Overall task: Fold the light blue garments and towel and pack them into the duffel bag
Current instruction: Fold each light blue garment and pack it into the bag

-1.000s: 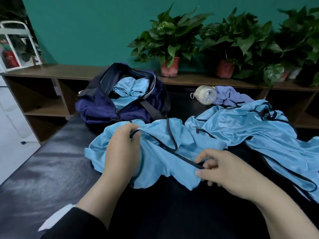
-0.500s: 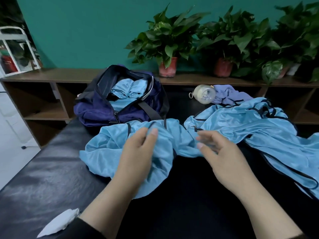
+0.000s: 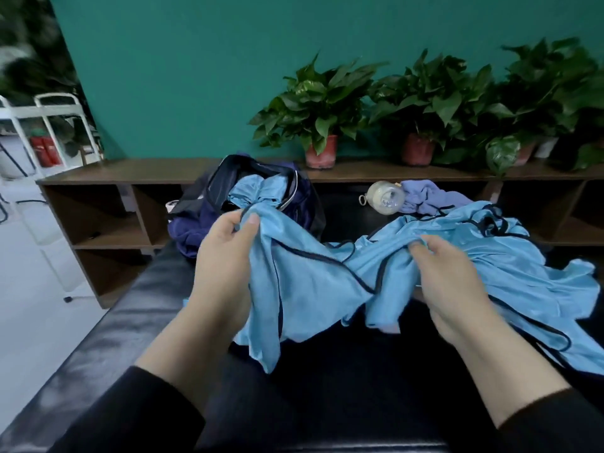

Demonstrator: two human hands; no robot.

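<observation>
A light blue garment (image 3: 313, 282) with dark piping hangs lifted above the black table (image 3: 108, 341). My left hand (image 3: 225, 256) pinches its upper left edge between thumb and fingers. My right hand (image 3: 447, 276) grips a bunch of the same cloth on the right. More light blue fabric (image 3: 510, 256) lies spread on the table to the right. The navy duffel bag (image 3: 196, 220) stands open behind my left hand, with light blue cloth (image 3: 251, 194) inside it.
A clear bottle (image 3: 384, 198) lies on its side at the table's far edge beside a purple cloth (image 3: 425, 199). A brown shelf (image 3: 130, 171) runs along the teal wall with potted plants (image 3: 322, 109) on top. White racks (image 3: 49, 132) stand at the far left.
Both hands have taken hold of the garment and raised it off the table. The left hand has moved up toward the duffel bag, and the view has tilted upward.
</observation>
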